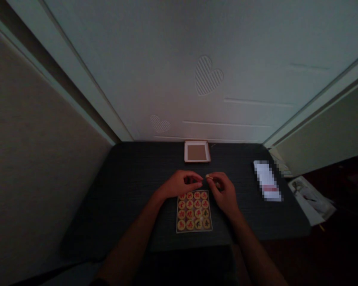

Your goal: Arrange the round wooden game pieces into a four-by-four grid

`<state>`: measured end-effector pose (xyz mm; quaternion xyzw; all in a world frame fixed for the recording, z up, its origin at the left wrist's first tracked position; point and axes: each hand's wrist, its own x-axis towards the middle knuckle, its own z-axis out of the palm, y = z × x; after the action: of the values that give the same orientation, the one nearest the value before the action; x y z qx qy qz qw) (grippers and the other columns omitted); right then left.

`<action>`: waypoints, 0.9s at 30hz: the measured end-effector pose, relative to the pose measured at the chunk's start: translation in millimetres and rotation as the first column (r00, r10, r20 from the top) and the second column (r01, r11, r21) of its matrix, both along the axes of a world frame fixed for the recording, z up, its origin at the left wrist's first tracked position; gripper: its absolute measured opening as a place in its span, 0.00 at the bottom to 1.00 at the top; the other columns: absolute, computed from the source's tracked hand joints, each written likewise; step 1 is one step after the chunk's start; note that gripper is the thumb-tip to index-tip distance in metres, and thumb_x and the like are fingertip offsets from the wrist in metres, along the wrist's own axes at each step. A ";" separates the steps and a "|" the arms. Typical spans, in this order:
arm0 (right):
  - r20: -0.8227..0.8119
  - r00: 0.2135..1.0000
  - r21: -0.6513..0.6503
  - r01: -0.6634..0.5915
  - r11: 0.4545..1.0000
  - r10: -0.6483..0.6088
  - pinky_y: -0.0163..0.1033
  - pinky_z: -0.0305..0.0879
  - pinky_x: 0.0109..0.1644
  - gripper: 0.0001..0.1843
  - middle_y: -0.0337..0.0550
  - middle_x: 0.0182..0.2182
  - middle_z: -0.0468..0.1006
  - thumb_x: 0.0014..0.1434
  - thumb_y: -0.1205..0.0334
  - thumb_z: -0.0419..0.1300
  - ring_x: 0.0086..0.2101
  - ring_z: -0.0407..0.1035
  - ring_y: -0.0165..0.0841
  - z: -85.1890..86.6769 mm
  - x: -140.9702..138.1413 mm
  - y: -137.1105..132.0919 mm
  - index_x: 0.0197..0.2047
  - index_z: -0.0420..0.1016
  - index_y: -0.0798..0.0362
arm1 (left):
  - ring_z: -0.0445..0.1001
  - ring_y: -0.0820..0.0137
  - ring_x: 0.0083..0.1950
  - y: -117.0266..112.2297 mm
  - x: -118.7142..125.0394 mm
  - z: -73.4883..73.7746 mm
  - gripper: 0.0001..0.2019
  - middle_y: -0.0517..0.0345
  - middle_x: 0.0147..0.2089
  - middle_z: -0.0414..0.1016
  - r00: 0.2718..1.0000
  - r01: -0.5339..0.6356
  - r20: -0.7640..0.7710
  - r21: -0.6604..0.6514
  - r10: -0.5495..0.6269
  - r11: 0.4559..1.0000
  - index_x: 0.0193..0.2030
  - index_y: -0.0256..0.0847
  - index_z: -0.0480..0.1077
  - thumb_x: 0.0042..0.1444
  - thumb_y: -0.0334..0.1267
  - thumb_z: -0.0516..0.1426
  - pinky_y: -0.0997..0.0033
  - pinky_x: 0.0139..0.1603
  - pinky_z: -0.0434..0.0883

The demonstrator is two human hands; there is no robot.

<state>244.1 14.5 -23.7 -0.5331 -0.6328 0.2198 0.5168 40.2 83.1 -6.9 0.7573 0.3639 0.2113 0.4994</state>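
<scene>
A square tray [177, 214] of round wooden Chinese chess pieces lies on the dark table in front of me. The pieces are set in rows, most with red characters and several with dark ones at the lower right corner. Just past the tray's far edge, my right hand [223, 190] pinches a Chinese chess piece [209, 176] between thumb and fingers. Something pale, partly hidden, shows beneath that hand. My left hand [183, 183] hovers over the tray's far left corner, its thumb and forefinger apart with nothing visible between them.
A shallow box lid or tray [209, 151] with a brown inside stands at the table's back edge, against a white panel with heart reliefs. A blurred-out phone-like object [267, 180] lies on the right. Papers [312, 198] sit beyond the table's right edge.
</scene>
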 end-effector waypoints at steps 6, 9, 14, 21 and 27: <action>-0.040 0.999 -0.036 0.036 0.999 -0.037 0.39 0.71 0.38 0.07 0.43 0.36 0.77 0.63 0.56 0.62 0.35 0.73 0.34 -3.8 0.0 -0.3 0.41 0.75 0.49 | 0.75 0.69 0.38 -1.6 -1.4 -3.0 0.20 0.55 0.44 0.82 0.989 0.130 -0.074 0.043 -0.127 0.991 0.50 0.44 0.78 0.54 0.51 0.65 0.73 0.37 0.68; -0.108 0.993 -0.071 0.047 0.996 -0.054 0.38 0.71 0.37 0.08 0.42 0.35 0.76 0.62 0.54 0.63 0.34 0.74 0.34 -3.2 0.9 -0.1 0.40 0.74 0.50 | 0.76 0.67 0.40 -2.8 -1.9 -0.6 0.22 0.55 0.43 0.80 0.985 0.153 -0.094 0.056 -0.147 0.987 0.51 0.45 0.77 0.51 0.53 0.66 0.70 0.40 0.69; -0.269 0.962 -0.145 0.009 0.989 -0.048 0.39 0.74 0.38 0.10 0.41 0.34 0.76 0.62 0.53 0.64 0.34 0.76 0.34 5.0 6.2 -12.8 0.41 0.72 0.49 | 0.75 0.63 0.45 -5.7 -2.6 5.6 0.28 0.56 0.44 0.78 0.968 0.225 -0.136 0.122 -0.208 0.967 0.53 0.48 0.76 0.46 0.53 0.69 0.66 0.48 0.69; -0.220 0.975 -0.220 -0.007 0.976 -0.042 0.40 0.75 0.43 0.08 0.44 0.38 0.78 0.63 0.54 0.63 0.38 0.77 0.36 -1.0 7.5 -67.3 0.41 0.75 0.48 | 0.72 0.58 0.50 -13.1 1.1 5.6 0.29 0.55 0.47 0.76 0.949 0.251 -0.252 0.235 -0.190 0.939 0.53 0.50 0.76 0.46 0.61 0.66 0.60 0.55 0.64; -0.080 0.995 -0.304 0.037 0.952 -0.064 0.39 0.72 0.34 0.09 0.44 0.33 0.80 0.61 0.52 0.64 0.34 0.76 0.38 -14.4 4.8 -95.0 0.37 0.81 0.48 | 0.71 0.57 0.52 -19.3 5.0 6.9 0.26 0.54 0.47 0.76 0.942 0.236 -0.299 0.280 -0.149 0.931 0.51 0.50 0.76 0.50 0.61 0.64 0.59 0.55 0.62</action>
<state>248.9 -80.5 -38.0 -0.6116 -0.5543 0.3242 0.4621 45.2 63.8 -0.1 0.8807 0.3145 0.1092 0.3370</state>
